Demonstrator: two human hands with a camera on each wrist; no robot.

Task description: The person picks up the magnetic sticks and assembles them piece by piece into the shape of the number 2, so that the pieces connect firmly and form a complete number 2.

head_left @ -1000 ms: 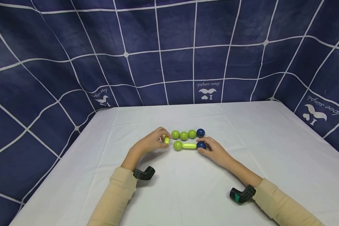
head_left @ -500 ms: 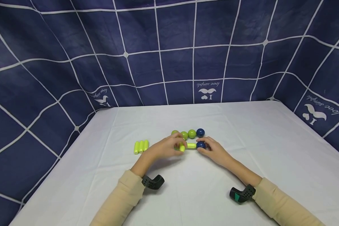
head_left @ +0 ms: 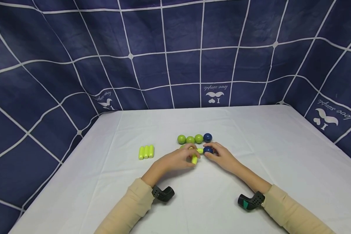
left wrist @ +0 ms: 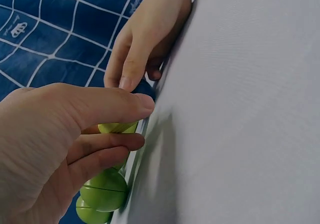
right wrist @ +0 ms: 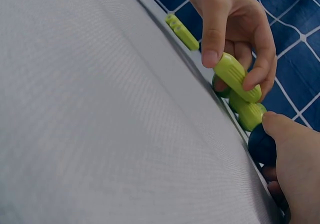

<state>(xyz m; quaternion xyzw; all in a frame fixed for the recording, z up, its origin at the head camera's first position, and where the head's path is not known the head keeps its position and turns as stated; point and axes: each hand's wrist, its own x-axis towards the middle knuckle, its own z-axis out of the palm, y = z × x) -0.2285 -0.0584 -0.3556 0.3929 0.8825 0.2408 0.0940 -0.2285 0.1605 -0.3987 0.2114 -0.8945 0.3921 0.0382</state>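
Item 1: L hand [head_left: 178,160], thumb + fingers pinching a yellow-green rod [right wrist: 237,78], slantwise, near second rod [head_left: 200,150] on person's side. Item 2: R hand [head_left: 224,158], thumb + fingers round dark-blue ball [head_left: 208,150] at second rod's R end, on white tbl. [head_left: 210,201]; seating of rod in ball n/k. Risks (est.): held rod may knock second rod askew if L hand dips; ball may roll or twist if R grip slackens; L fingers, close by, could nudge row of green balls [head_left: 190,139].
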